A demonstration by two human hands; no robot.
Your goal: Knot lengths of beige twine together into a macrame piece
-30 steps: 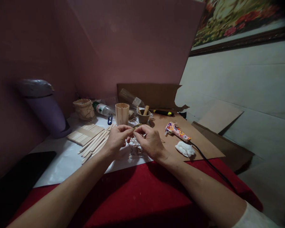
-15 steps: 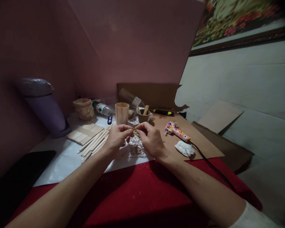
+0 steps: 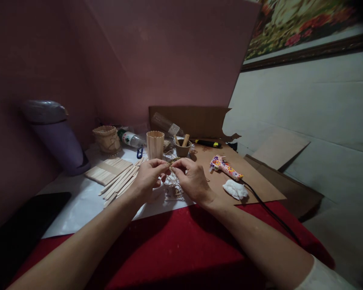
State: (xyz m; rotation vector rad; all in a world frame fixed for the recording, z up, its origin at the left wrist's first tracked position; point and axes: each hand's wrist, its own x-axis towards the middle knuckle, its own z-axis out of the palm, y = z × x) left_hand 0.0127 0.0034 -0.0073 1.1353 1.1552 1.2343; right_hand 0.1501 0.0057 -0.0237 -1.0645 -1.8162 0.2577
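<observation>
My left hand [image 3: 152,176] and my right hand [image 3: 192,180] meet over the middle of the table, fingertips almost touching. Both pinch a thin tan twine [image 3: 176,160]; the exact grip is hidden by the fingers. Loose twine [image 3: 173,181] lies tangled on the white sheet beneath them. Just behind my left hand stands a cup made of upright wooden sticks [image 3: 155,145]. Loose craft sticks [image 3: 121,186] spread out left of that hand. A small pot [image 3: 183,150] with sticks in it is behind my right hand.
On the brown cardboard [image 3: 257,183] to the right lie a flowered glue gun [image 3: 225,167], a white wad [image 3: 235,189] and a black-yellow cutter [image 3: 208,143]. At left are bundled sticks [image 3: 109,170], a decorated pot [image 3: 106,140], a plastic bottle [image 3: 131,138] and a purple container [image 3: 59,139].
My right fingertips have shifted slightly left and closer to my left fingertips, with the twine still pinched. The things on the table stay where they were.
</observation>
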